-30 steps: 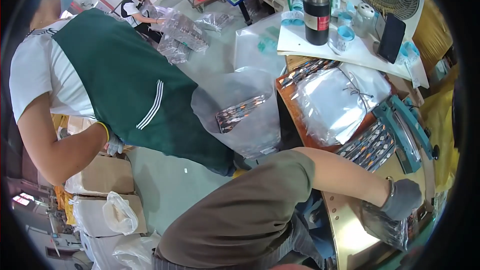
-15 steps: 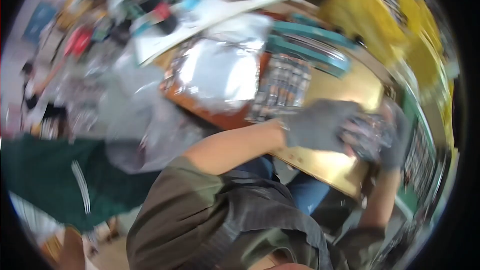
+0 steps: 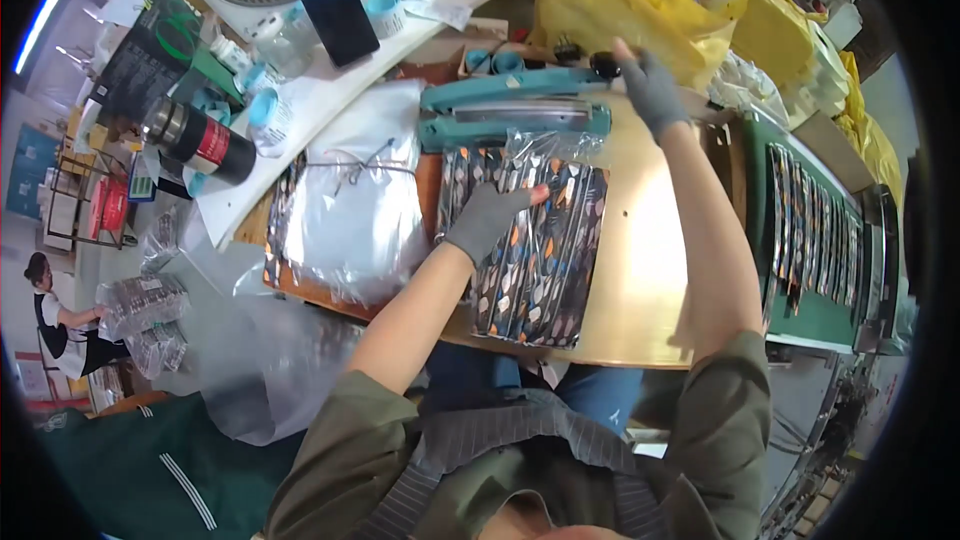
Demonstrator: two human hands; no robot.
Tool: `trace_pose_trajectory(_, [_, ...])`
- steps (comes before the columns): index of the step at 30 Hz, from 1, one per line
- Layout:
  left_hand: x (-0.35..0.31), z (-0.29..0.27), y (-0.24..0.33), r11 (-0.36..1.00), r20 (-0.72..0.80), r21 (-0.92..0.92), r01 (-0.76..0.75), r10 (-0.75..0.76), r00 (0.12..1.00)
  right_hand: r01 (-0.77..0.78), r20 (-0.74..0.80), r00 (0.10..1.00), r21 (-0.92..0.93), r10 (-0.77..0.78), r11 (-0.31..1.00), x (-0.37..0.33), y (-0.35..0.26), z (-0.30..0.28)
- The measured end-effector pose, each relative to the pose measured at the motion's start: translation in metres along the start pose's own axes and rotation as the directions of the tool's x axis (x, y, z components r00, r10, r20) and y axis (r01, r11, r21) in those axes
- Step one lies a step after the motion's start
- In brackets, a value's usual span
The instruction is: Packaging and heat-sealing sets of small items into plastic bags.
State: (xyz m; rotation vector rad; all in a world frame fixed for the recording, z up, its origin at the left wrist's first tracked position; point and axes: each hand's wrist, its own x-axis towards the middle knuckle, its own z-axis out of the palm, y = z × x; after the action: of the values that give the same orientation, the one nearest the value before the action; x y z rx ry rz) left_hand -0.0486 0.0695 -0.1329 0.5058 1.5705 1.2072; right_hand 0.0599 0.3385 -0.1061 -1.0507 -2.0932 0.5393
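A clear bag packed with dark patterned strips [image 3: 545, 270] lies before me on the wooden table, its loose clear mouth towards the sealer. My left hand [image 3: 490, 223], in a grey glove with bare fingertips, rests on the bag's left part, fingers stretched and thumb pointing right. Beyond the bag stands a teal hand-lever bag sealer [image 3: 520, 88], its arm raised above its base. My right hand [image 3: 652, 90], also gloved, is beside the black knob [image 3: 605, 64] at the arm's right end, fingers stretched out. More patterned strips [image 3: 462, 175] lie partly under the bag.
A stack of clear bags [image 3: 350, 205] tied with cord lies to the left. Behind it, a white board [image 3: 300, 115] carries a phone [image 3: 340, 15], a thermos [image 3: 205, 140] and tape rolls. A green conveyor [image 3: 815, 230] with strips runs at right; yellow sacks [image 3: 640, 0] stand behind.
The crumpled-looking clear package between my hands at right now lies flat before me. My left hand rests on it; my right hand has moved up to the sealer's knob. The view has turned.
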Motion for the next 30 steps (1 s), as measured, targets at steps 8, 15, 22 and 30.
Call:
trace_pose_trajectory(8, [0.067, -0.048, -0.002, 0.994, -0.270, -0.107, 0.008, -0.037, 0.962, 0.248, 0.051, 0.968, -0.314, -0.244, 0.916, 0.003, -0.103, 0.019])
trace_pose_trajectory(15, [0.048, -0.053, -0.016, 0.946, -0.278, -0.223, -0.234, 0.168, 0.946, 0.084, 0.102, 0.994, -0.385, -0.048, 0.919, -0.019, -0.045, 0.069])
trace_pose_trajectory(22, [-0.032, -0.068, -0.040, 0.779, -0.520, 0.543, -0.314, 0.605, 0.602, 0.027, 0.216, 0.976, -0.270, 0.033, 0.962, -0.022, -0.009, 0.052])
trace_pose_trajectory(30, [-0.128, -0.199, -0.057, 0.491, -0.445, 0.866, -0.098, 0.845, 0.297, -0.584, 0.529, 0.781, 0.428, 0.333, 0.690, -0.139, 0.022, 0.076])
